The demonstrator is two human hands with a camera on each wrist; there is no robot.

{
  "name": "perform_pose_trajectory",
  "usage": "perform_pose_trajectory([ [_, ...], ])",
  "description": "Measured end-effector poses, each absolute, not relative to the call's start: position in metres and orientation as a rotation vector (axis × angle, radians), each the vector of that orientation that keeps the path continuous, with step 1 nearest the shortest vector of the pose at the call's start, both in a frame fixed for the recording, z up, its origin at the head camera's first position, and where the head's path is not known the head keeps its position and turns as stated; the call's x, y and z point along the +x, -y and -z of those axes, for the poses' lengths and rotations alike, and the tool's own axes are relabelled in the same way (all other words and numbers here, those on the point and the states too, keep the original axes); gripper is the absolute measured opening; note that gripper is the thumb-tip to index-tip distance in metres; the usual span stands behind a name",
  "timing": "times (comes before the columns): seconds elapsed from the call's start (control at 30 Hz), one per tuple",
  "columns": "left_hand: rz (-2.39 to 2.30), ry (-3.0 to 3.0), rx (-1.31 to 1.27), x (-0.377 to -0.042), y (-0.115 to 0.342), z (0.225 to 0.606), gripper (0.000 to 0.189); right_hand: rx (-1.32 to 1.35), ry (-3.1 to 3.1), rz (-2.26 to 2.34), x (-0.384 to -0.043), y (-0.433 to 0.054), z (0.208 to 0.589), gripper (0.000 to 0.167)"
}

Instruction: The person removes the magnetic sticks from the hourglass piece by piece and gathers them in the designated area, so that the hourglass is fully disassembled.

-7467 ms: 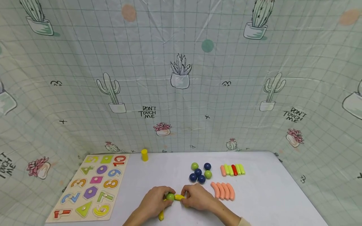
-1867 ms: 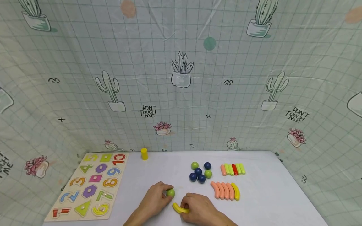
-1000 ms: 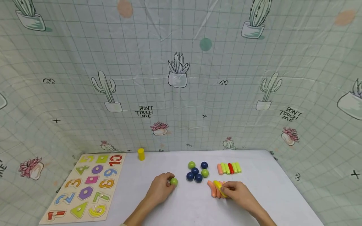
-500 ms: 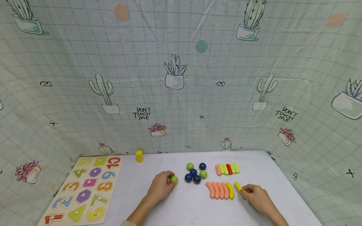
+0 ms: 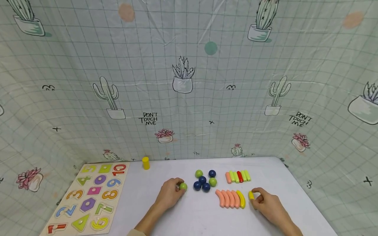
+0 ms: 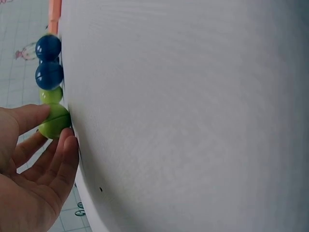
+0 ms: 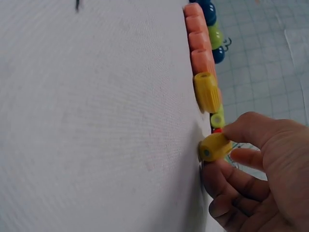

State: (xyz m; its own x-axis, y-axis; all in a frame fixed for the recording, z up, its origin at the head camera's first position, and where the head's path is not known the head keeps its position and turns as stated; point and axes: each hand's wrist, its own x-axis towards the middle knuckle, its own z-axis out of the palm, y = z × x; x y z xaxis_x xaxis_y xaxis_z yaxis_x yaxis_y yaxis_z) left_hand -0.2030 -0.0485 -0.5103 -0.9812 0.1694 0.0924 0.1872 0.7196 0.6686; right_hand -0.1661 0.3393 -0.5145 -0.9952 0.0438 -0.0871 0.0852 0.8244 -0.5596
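Note:
My left hand (image 5: 169, 194) pinches a glossy green ball (image 5: 183, 186) low at the table, left of the ball cluster; the left wrist view shows thumb and fingers around the ball (image 6: 55, 121). My right hand (image 5: 271, 206) grips a yellow curved piece (image 5: 251, 195) between thumb and fingertips, just right of the row. In the right wrist view this yellow piece (image 7: 215, 147) is seen end-on, at the table surface. Several pink curved pieces (image 5: 226, 199) lie side by side, with another yellow curved piece (image 5: 240, 199) at their right end.
Dark blue balls (image 5: 206, 187) and two green balls (image 5: 199, 173) cluster at mid-table. Behind the curved row lie short sticks (image 5: 239, 176) in pink, green and red. A number puzzle board (image 5: 119, 193) occupies the left; a yellow cylinder (image 5: 146, 163) stands at the back.
One yellow piece has joined the pink row. My right hand has carried a second yellow piece from the front middle to the row's right side. My left hand, with the green ball, has shifted away from me.

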Motion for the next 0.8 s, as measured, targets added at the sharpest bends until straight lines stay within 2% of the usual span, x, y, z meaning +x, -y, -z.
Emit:
perform_pose_trajectory([
  [0.13,1.126,2.869,-0.314,-0.202,0.047,0.509,0.031,0.079,-2.953,0.894,-0.166,-0.344,0.513,0.041],
  [0.5,1.098,2.857,-0.343,-0.209,0.042,0.511,0.026,0.151,-2.968,0.837,-0.169,-0.358,0.512,0.03],
  [0.8,1.147,2.833,-0.349,-0.221,0.034,0.51,0.026,0.12,-2.895,0.961,-0.17,-0.347,0.515,0.028],
])
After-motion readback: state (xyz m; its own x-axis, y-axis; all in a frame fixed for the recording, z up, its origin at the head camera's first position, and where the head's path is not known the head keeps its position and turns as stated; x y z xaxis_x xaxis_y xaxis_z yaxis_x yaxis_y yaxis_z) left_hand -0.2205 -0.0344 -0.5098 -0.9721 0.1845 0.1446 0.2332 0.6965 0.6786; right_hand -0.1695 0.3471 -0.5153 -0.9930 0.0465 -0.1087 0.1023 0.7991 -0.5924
